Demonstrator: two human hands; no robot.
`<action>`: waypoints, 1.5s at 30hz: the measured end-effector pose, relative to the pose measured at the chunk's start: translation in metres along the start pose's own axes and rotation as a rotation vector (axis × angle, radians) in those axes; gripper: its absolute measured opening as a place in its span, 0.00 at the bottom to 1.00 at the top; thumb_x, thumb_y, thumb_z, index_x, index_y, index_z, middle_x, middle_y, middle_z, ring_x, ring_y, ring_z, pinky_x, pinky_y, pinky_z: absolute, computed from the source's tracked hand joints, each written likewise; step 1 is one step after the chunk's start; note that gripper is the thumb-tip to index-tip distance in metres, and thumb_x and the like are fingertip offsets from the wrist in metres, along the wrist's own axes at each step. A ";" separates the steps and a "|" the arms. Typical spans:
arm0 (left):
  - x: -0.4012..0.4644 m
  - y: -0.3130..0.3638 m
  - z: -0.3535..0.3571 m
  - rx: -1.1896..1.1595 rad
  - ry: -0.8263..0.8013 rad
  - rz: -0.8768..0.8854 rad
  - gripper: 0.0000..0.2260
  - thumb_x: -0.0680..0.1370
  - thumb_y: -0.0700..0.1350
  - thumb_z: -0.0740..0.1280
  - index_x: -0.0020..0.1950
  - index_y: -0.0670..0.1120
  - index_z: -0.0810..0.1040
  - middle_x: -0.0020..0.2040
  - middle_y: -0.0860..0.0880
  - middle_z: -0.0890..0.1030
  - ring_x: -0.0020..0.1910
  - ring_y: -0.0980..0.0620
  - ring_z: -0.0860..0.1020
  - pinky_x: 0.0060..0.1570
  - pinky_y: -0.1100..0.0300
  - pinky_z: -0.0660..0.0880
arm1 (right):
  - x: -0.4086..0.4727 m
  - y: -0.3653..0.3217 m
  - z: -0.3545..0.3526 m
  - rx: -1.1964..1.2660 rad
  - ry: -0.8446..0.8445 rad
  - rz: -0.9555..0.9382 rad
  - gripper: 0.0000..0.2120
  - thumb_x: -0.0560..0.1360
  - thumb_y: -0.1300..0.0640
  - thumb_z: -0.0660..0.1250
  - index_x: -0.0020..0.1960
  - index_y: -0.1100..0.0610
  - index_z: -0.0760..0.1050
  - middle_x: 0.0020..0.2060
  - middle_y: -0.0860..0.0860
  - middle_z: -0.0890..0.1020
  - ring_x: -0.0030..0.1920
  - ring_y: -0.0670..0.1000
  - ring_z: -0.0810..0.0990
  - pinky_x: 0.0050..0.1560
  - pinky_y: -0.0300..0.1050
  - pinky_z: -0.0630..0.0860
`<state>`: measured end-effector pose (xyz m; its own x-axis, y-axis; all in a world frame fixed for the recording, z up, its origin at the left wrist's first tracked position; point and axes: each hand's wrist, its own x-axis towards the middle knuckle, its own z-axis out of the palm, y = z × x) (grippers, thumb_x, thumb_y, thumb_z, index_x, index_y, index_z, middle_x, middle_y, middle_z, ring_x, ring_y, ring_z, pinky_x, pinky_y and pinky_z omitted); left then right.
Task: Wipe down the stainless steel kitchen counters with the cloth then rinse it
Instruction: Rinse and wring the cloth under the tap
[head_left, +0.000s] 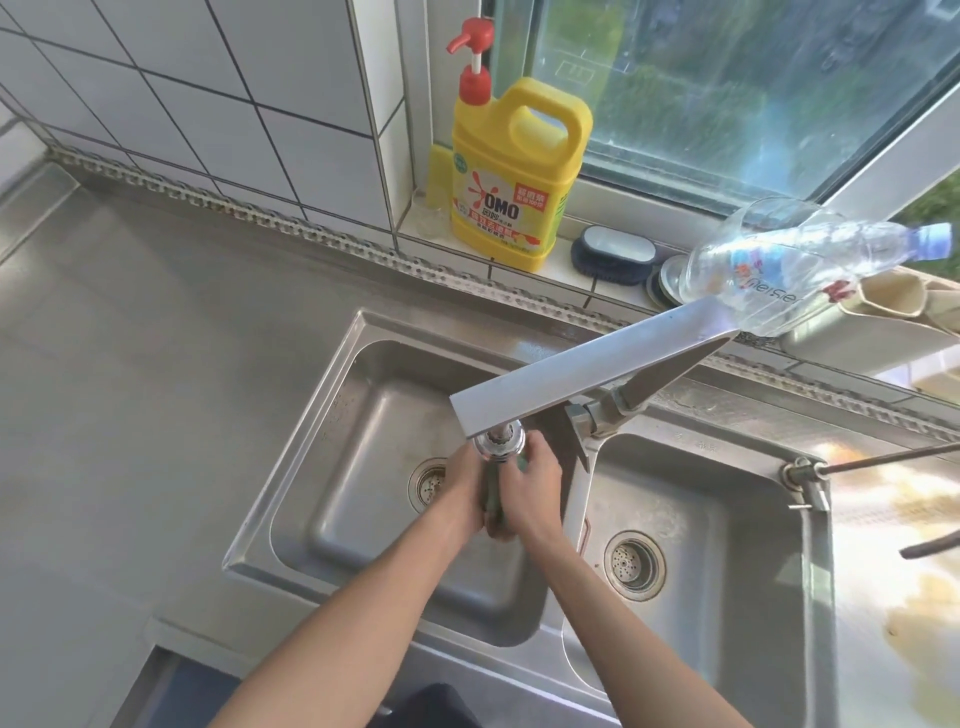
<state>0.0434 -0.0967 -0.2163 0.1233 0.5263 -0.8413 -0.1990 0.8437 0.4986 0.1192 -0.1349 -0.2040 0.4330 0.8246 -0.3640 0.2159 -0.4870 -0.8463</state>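
Note:
Both my hands are over the left basin of the double steel sink (291, 467), pressed together around a dark green cloth (492, 499). My left hand (462, 491) grips it from the left and my right hand (530, 488) from the right. The cloth is squeezed into a narrow roll right under the faucet head (500, 444). Most of the cloth is hidden between my palms. The stainless counter (130, 364) stretches out to the left of the sink.
The long flat faucet spout (597, 366) crosses above the basins. On the tiled sill stand a yellow detergent jug with red pump (511, 171), a dark scrub brush (615, 254) and a clear plastic bottle (795, 270) lying on a beige holder (872, 332). The right basin (701, 519) is beside my right forearm.

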 end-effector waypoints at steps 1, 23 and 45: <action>0.003 0.002 0.001 -0.002 0.003 -0.010 0.13 0.81 0.50 0.64 0.37 0.49 0.70 0.30 0.48 0.72 0.26 0.49 0.71 0.26 0.64 0.67 | -0.001 -0.002 0.004 -0.107 -0.014 0.002 0.08 0.73 0.48 0.62 0.45 0.53 0.74 0.38 0.48 0.83 0.41 0.51 0.82 0.41 0.48 0.76; 0.017 0.007 0.005 0.056 0.055 0.069 0.15 0.73 0.50 0.70 0.31 0.48 0.68 0.24 0.51 0.71 0.23 0.51 0.69 0.30 0.63 0.64 | 0.019 -0.001 0.017 -0.227 -0.002 0.141 0.09 0.79 0.53 0.62 0.43 0.55 0.77 0.44 0.56 0.86 0.47 0.63 0.83 0.44 0.49 0.76; 0.015 0.004 -0.037 0.772 0.140 0.267 0.15 0.76 0.54 0.63 0.35 0.46 0.78 0.32 0.48 0.81 0.32 0.47 0.80 0.34 0.58 0.74 | 0.050 0.014 0.000 0.035 -0.213 0.112 0.13 0.80 0.60 0.68 0.44 0.70 0.78 0.37 0.54 0.79 0.40 0.49 0.74 0.41 0.45 0.71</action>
<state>0.0087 -0.0894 -0.2351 0.0344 0.7441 -0.6672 0.5255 0.5544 0.6454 0.1440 -0.1001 -0.2342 0.2576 0.8098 -0.5272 0.1446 -0.5717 -0.8076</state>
